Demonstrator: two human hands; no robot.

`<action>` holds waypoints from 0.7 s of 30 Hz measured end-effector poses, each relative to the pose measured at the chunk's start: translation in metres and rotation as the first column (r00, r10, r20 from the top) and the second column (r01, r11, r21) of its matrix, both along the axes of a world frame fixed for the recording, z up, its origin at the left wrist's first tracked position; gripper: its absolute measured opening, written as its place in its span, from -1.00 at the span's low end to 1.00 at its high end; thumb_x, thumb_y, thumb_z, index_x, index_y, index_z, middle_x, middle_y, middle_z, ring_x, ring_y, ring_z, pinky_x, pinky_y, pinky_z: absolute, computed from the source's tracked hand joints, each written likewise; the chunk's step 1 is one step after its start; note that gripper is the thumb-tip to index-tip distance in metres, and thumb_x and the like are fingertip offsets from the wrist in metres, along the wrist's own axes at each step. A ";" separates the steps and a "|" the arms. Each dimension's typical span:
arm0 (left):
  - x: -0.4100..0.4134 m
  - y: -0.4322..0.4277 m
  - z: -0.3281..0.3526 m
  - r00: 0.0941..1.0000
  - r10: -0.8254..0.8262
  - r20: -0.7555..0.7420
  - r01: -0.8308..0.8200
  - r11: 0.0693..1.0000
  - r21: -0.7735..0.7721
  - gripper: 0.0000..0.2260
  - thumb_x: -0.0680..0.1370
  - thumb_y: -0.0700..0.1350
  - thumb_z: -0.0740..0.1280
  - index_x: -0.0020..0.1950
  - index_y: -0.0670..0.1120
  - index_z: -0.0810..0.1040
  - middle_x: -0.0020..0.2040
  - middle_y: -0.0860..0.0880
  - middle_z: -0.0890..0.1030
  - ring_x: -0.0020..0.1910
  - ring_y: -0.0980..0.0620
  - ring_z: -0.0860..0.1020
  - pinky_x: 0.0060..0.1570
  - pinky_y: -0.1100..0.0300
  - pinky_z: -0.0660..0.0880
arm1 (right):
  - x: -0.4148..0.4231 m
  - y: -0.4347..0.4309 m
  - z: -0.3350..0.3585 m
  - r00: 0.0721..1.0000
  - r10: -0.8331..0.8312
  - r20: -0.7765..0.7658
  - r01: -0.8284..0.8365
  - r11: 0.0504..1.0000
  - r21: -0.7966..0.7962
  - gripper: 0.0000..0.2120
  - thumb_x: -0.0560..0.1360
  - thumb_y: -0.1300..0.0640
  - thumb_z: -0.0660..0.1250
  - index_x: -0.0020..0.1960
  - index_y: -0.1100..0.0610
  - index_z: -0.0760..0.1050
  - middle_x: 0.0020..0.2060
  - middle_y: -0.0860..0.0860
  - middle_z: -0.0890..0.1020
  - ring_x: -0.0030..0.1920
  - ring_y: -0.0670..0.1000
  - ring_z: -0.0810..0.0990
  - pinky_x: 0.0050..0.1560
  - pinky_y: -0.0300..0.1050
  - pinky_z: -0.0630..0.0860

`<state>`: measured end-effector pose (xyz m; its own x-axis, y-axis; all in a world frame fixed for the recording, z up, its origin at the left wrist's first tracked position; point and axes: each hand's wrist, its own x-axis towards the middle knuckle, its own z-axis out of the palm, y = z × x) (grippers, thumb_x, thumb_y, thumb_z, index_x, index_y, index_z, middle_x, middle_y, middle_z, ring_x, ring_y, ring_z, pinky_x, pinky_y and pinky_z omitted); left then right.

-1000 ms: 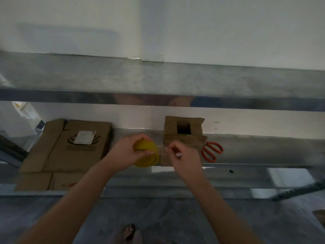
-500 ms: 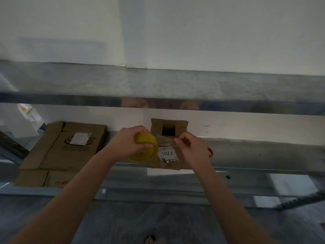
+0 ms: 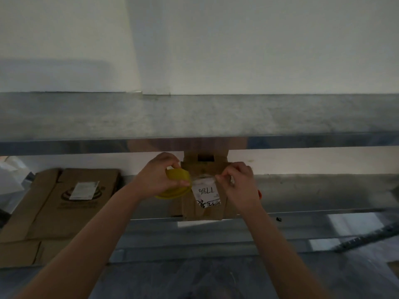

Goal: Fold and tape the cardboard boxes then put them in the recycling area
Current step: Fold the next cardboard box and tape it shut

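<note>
Shelf (image 3: 323, 190) | left hand (image 3: 159, 175) grip clamps tape roll (image 3: 175, 187) | right hand (image 3: 239, 186) grip pinches tape strip (image 3: 204, 180) over box (image 3: 203, 211)

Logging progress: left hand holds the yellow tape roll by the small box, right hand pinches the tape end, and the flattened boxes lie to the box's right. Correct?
Not quite. In the head view the flattened boxes lie to the left of the small box, not its right. The rest holds: left hand holds the yellow tape roll, right hand pinches the tape end.
</note>
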<state>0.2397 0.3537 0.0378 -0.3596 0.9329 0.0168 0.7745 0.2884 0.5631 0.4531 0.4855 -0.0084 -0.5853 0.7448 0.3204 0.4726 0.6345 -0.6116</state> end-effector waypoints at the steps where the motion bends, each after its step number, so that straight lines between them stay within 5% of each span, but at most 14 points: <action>1: -0.002 0.001 -0.002 1.000 -0.028 0.002 0.028 1.000 -0.011 -0.62 0.31 0.19 0.53 -0.02 0.05 0.54 0.20 0.14 0.42 0.14 0.18 0.39 -0.01 0.30 0.32 | 0.001 0.000 -0.001 1.000 -0.011 -0.008 0.011 1.000 -0.001 -0.85 0.48 0.05 0.45 -0.16 0.11 0.56 0.00 0.03 0.52 0.03 0.03 0.42 -0.07 -0.21 0.30; 4: -0.002 -0.002 -0.007 0.992 -0.069 0.103 0.071 0.997 -0.009 -0.62 0.31 0.29 0.43 -0.08 0.04 0.57 0.30 0.13 0.39 0.24 0.17 0.37 0.19 0.21 0.35 | 0.007 -0.005 -0.002 0.999 -0.016 -0.042 0.015 0.999 -0.028 -0.85 0.45 0.03 0.47 -0.21 -0.01 0.52 0.13 -0.02 0.48 0.18 0.02 0.34 -0.01 -0.31 0.28; 9: 0.002 -0.009 -0.011 0.958 -0.046 0.282 0.072 0.994 -0.082 -0.62 0.28 0.34 0.37 -0.09 0.10 0.57 0.36 0.19 0.37 0.29 0.16 0.37 0.26 0.13 0.38 | 0.013 -0.006 0.001 0.993 0.041 -0.108 -0.059 0.984 -0.169 -0.77 0.47 0.09 0.46 -0.28 -0.04 0.46 0.36 -0.01 0.44 0.41 0.00 0.32 0.37 -0.02 0.31; 12: 0.010 -0.013 -0.018 0.921 0.020 0.389 0.010 0.997 -0.075 -0.62 0.31 0.33 0.37 -0.05 0.11 0.57 0.05 0.15 0.60 0.03 0.11 0.55 0.02 0.18 0.50 | 0.013 -0.005 0.002 0.995 0.076 -0.058 -0.089 0.959 -0.269 -0.80 0.51 0.06 0.39 -0.25 -0.02 0.44 -0.12 -0.13 0.56 -0.07 -0.19 0.52 -0.03 -0.18 0.48; 15: 0.024 -0.016 -0.029 0.907 0.046 0.419 -0.026 0.998 -0.053 -0.63 0.32 0.34 0.36 -0.07 0.12 0.57 -0.13 0.10 0.61 -0.12 0.12 0.57 -0.15 0.25 0.46 | 0.016 -0.005 -0.005 0.999 0.054 -0.006 -0.054 0.968 -0.246 -0.84 0.54 0.04 0.37 -0.19 -0.03 0.45 -0.20 -0.15 0.52 -0.14 -0.20 0.49 -0.15 -0.36 0.36; 18: 0.035 -0.011 -0.043 0.913 0.088 0.398 -0.091 0.996 -0.011 -0.61 0.31 0.33 0.36 -0.10 0.05 0.60 0.09 0.10 0.50 0.04 0.11 0.51 0.00 0.19 0.48 | 0.015 -0.004 -0.008 1.000 0.014 0.018 -0.008 0.961 -0.275 -0.88 0.55 0.01 0.35 -0.15 -0.05 0.48 -0.12 -0.14 0.52 -0.10 -0.19 0.51 -0.14 -0.40 0.37; 21: 0.037 -0.008 -0.047 0.909 0.085 0.408 -0.081 0.996 -0.026 -0.63 0.31 0.33 0.37 -0.09 0.08 0.62 0.42 0.23 0.14 0.28 0.16 0.30 0.17 0.18 0.40 | 0.013 -0.001 -0.001 1.000 0.020 0.018 -0.013 0.953 -0.301 -0.82 0.57 0.01 0.32 -0.20 -0.10 0.42 -0.09 -0.14 0.49 -0.10 -0.17 0.52 -0.16 -0.41 0.36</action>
